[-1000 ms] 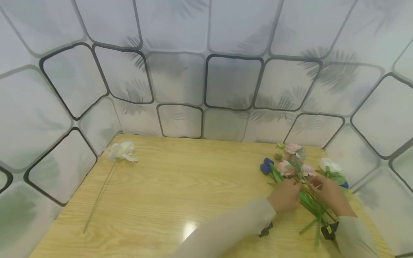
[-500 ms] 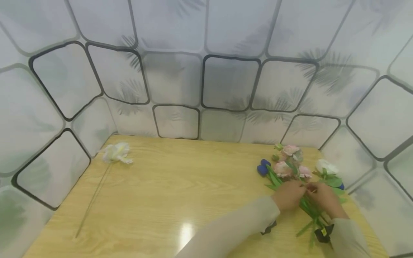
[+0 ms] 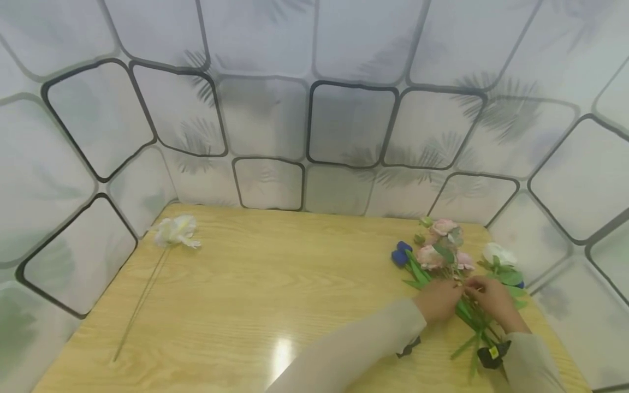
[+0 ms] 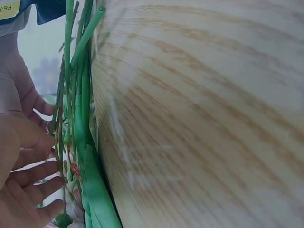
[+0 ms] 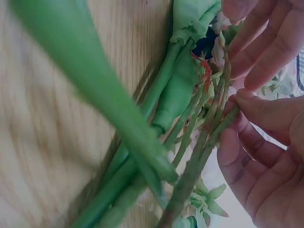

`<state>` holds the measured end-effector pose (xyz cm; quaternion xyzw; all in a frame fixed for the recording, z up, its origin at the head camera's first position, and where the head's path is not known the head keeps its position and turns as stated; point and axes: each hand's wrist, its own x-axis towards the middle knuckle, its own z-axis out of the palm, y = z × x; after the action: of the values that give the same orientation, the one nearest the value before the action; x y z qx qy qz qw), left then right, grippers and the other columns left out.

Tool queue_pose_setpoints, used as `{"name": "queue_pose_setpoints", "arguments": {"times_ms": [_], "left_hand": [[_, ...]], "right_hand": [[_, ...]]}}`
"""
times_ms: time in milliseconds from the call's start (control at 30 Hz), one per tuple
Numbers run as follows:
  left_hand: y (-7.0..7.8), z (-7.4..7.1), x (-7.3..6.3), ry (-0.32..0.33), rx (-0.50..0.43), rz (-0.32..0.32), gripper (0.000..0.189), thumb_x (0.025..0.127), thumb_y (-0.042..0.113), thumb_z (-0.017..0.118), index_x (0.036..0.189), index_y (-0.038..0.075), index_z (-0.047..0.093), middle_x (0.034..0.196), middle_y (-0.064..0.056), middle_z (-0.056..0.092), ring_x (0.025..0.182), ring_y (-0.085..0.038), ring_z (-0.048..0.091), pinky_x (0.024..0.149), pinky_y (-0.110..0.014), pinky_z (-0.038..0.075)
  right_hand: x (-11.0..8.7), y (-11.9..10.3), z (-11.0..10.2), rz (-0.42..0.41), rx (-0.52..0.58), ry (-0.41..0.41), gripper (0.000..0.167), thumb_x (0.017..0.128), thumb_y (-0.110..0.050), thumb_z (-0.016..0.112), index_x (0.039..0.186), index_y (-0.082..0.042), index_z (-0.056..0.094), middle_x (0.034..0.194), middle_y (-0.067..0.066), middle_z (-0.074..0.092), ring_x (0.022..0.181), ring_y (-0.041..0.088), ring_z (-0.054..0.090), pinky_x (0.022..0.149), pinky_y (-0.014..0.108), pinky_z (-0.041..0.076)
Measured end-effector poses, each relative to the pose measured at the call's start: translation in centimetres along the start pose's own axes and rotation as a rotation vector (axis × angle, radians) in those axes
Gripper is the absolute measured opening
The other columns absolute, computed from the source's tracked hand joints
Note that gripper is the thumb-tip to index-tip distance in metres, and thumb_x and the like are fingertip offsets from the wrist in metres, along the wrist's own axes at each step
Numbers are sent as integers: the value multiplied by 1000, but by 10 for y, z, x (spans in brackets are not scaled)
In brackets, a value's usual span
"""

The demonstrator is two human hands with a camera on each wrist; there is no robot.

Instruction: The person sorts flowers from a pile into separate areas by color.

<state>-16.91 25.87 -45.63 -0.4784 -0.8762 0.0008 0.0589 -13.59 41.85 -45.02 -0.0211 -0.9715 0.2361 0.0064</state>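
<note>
On the right side of the table in the head view lies a bunch of artificial flowers. Its pink flowers (image 3: 430, 257) spread at the far end above green stems (image 4: 80, 109). Both hands meet over these stems. My right hand (image 3: 493, 300) pinches a thin branching flower stem (image 5: 209, 137) between thumb and fingers, as the right wrist view shows. My left hand (image 3: 439, 300) is just across from it, its fingers (image 4: 38, 185) fairly straight and touching the stems. Blue tulips (image 3: 400, 254) lie left of the pink flowers, and a white flower (image 3: 498, 254) lies to their right.
A single white flower (image 3: 177, 230) with a long thin stem lies at the table's far left. The wood-grain table (image 3: 295, 262) is backed by a patterned wall covering (image 3: 354, 125). A black strap with a yellow label (image 3: 493, 355) is on the right wrist.
My hands have come closer together over the stems since a second ago, and in the last half second the fingertips have shifted slightly. The flowers have stayed about where they were; the view shifted slightly.
</note>
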Motion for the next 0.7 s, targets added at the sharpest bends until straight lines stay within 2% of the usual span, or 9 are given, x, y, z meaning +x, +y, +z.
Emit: {"name": "queue_pose_setpoints", "arguments": {"times_ms": [100,300,400,467,567,700], "left_hand": [[1,3,0,5,-9,-8,38,90,30,61,127,26,53,108,16,60,94,4,56,82,-8,46],[-2,13,3,150,-16,-18,35,87,26,62,122,22,58,115,11,60,107,-3,55,94,-13,44],[-2,13,2,210,-96,-79,30,88,22,61,118,21,60,113,9,62,103,-4,58,92,-13,45],[-1,13,2,226,-167,-135,24,88,21,61,112,23,62,107,10,63,96,-2,59,85,-11,46],[3,15,2,198,-285,-212,20,87,22,61,106,26,63,99,14,64,85,1,59,72,-9,46],[9,14,2,68,-475,-287,17,89,31,58,105,30,64,86,19,66,68,5,56,57,-9,41]], "right_hand": [[-1,-1,0,16,21,17,19,92,-8,56,99,9,63,91,24,66,71,21,63,57,30,51],[-1,-6,-3,41,71,54,24,94,-11,54,102,11,60,94,27,65,69,6,57,56,22,49],[0,-8,-4,55,94,57,28,95,-15,53,105,11,59,95,27,65,67,4,56,57,23,49],[0,-11,-5,73,113,60,31,96,-18,52,106,10,59,95,26,65,66,6,56,57,24,49],[0,-14,-6,108,156,57,35,97,-21,50,109,10,58,98,26,65,66,5,56,58,24,50],[1,-17,-7,146,227,46,40,98,-24,49,113,13,56,104,27,64,67,2,57,61,25,52]]}}
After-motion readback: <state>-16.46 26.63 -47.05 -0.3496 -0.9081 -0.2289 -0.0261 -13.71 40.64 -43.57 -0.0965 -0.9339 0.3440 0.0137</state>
